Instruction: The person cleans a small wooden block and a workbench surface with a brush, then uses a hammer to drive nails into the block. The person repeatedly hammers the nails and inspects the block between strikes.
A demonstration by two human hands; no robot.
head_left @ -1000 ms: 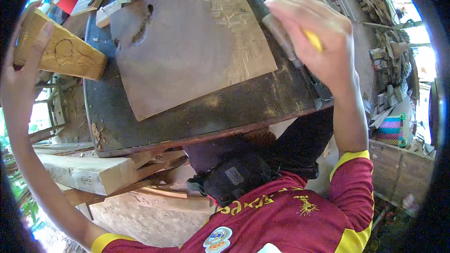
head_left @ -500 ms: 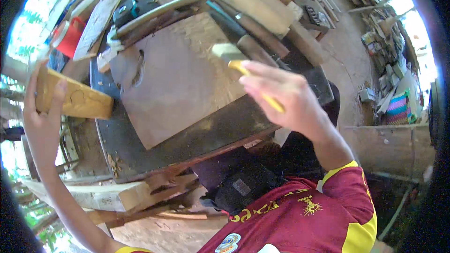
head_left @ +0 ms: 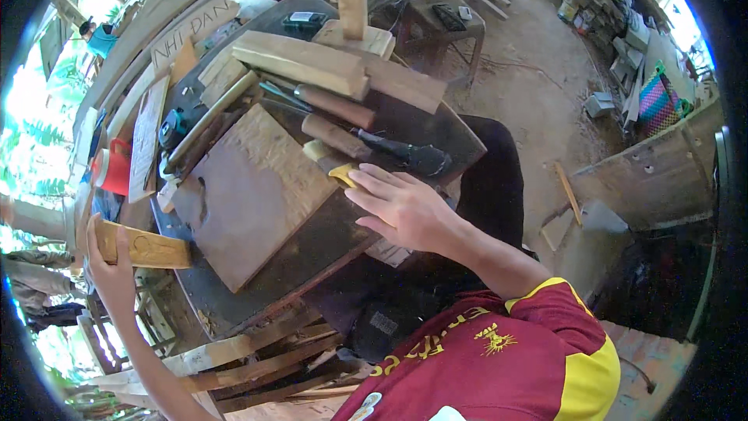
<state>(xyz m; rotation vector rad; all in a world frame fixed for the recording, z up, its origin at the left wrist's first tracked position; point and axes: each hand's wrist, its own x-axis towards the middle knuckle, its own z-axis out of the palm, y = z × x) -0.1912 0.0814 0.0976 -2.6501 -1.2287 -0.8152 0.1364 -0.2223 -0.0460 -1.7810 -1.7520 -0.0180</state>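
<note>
Right hand (head_left: 401, 210) lowered — fingers spread over yellow-handled brush (head_left: 331, 165) | left hand (head_left: 109, 265) grips wooden block (head_left: 148, 248)

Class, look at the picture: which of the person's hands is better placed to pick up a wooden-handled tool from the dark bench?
Probably the right hand: it rests by the tools' wooden handles with a yellow-handled brush. The left hand holds a carved wooden block off the dark bench.

Single head view, steeply down, close over cluttered workbench (head_left: 312, 253)
</note>
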